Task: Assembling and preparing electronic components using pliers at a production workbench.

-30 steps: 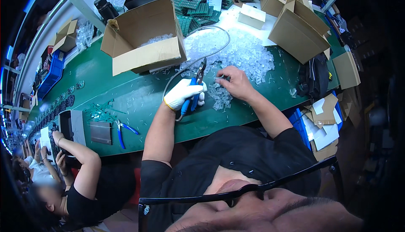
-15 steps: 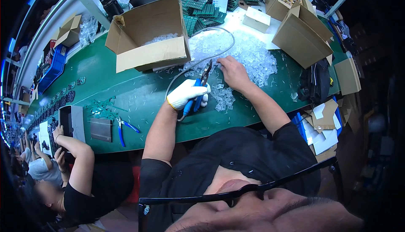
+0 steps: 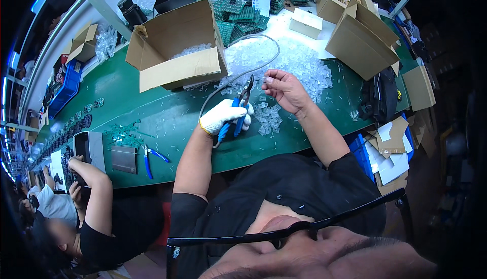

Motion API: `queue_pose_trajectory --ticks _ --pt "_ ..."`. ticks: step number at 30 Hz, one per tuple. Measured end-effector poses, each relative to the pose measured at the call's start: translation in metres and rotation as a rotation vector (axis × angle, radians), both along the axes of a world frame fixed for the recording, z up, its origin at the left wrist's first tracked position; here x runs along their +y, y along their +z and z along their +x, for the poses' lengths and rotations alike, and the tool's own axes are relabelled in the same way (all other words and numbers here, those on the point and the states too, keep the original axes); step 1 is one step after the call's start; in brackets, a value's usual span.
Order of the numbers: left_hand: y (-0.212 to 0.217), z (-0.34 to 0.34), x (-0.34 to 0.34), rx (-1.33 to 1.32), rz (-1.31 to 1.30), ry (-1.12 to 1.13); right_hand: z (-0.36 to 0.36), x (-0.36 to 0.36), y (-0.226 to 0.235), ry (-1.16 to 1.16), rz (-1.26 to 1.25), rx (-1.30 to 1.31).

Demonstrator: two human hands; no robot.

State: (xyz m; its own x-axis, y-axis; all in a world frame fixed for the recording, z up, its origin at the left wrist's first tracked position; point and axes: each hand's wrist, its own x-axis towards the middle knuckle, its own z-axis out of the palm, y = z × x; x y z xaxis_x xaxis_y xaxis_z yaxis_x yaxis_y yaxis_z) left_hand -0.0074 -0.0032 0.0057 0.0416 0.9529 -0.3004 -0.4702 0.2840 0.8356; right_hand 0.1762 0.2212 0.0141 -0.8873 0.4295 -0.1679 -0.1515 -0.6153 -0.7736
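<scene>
**Trimming a clear plastic piece with blue-handled cutters**

Head view: the left hand [image 3: 223, 119], in a white work glove, is wrapped tight round a pair of blue-handled cutters [image 3: 237, 112], whose dark nose points up toward the other hand. The bare right hand [image 3: 288, 90] pinches a small clear plastic part [image 3: 267, 79] between thumb and fingertips, just beside the cutter tips; whether they touch is too fine to tell. Both hands hover over the green bench [image 3: 152, 121], beside a heap of clear plastic parts [image 3: 299, 63]. An open cardboard box [image 3: 177, 50] stands to the left and a grey hose [image 3: 243, 71] curves behind the hands.

To cut well, I judge, the part should sit steady and square to the blades, fingertips kept back from the nose, the squeeze short and controlled.
</scene>
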Motion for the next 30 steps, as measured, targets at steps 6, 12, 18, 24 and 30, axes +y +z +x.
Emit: queue_pose_trajectory --ticks 6,12,18,24,30 --pt "0.004 0.003 -0.002 0.024 0.009 -0.019 -0.009 -0.018 0.013 -0.053 0.158 -0.096" --pt "0.009 0.005 -0.002 0.066 -0.017 -0.009 -0.015 -0.024 0.007 -0.106 0.256 -0.136" --pt "0.029 0.011 -0.004 0.215 -0.081 0.032 -0.006 -0.017 0.007 -0.102 0.319 -0.148" --pt "0.023 0.010 -0.001 0.134 -0.107 0.092 0.005 -0.011 0.007 -0.079 0.333 -0.174" --pt "0.013 0.007 -0.004 0.059 -0.062 0.065 0.010 -0.012 0.006 -0.097 0.321 -0.234"
